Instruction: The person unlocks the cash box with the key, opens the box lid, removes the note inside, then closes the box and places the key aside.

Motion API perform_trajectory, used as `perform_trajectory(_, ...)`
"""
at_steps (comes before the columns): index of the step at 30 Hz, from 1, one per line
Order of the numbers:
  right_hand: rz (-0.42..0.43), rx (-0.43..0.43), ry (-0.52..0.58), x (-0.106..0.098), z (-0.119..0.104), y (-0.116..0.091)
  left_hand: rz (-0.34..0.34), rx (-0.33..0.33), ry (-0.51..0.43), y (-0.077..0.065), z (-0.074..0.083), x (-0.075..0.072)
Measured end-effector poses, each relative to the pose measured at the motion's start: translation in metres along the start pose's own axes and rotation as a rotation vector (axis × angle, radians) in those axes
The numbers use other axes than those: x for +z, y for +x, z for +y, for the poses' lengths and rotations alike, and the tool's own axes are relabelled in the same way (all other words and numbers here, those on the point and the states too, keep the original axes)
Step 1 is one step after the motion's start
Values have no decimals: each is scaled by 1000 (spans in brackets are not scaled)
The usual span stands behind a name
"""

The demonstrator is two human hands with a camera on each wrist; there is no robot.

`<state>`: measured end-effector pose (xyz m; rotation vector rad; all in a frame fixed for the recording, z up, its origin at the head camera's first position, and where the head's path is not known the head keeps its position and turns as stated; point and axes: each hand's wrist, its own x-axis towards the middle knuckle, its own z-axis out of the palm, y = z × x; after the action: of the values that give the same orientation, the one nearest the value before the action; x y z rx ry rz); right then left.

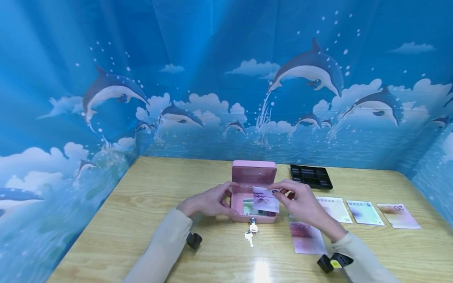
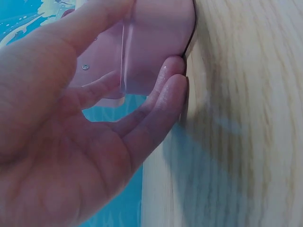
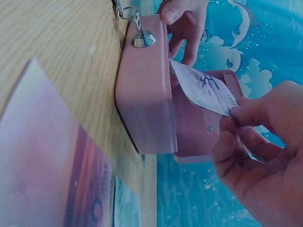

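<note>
1. While the right hand [image 1: 301, 200] pinches a violet note [image 1: 265, 200] near one end, between thumb and fingers, the rest of the sheet juts out free, tilted over the mouth of the pink box [image 3: 144, 90].
2. The left hand [image 1: 210, 200] grips the box at its left side, thumb by the front corner and fingers farther back; the left wrist view shows two fingertips against the wall's lower edge.
3. The note should be very light and limp, smooth enough to slide on other paper, easy to crease or tear. An end or edge seems the best hold, with a light pinch, leaving the far end to flex.
4. The box looks stiff and probably somewhat slick, so its side walls are likely the safest place to steady it, away from the lid hinge and the keys [image 1: 249, 237] hanging at the front lock.
5. Under the note lies a green note [image 1: 247, 208], partly covered; anything beneath that is hidden.
6. A pale edge below the right fingers could be the same note or another; I cannot tell. Nor can I tell whether the note touches the box.
7. The right forearm [image 1: 330, 226] partly hides the notes on the table [image 1: 159, 188]; the left wrist view cuts off the thumb's tip.
</note>
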<state>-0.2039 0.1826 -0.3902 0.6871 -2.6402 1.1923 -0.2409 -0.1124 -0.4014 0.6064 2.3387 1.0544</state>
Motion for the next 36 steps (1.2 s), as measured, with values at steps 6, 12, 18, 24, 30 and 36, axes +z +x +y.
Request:
perform_trajectory(6, 11, 12, -7, -9, 2, -7, -1, -8, -14, 0, 1, 0)
perform_trajectory(12, 43, 31, -28, -19, 9, -12, 3, -19, -21, -1, -2, 0)
perform_trajectory(18, 55, 36, -49, -30, 13, -16, 7, -28, -10, 1, -3, 0)
perform_trajectory(24, 53, 92, -66, -41, 14, -24, 6, -27, -1, 1, -2, 0)
perform_trajectory(30, 27, 145, -102, -49, 14, -31, 5, -31, -2, 0, -1, -1)
perform_trajectory(36, 30, 132, -83, -57, 16, -38, -2, -27, -18, 0, -1, 0)
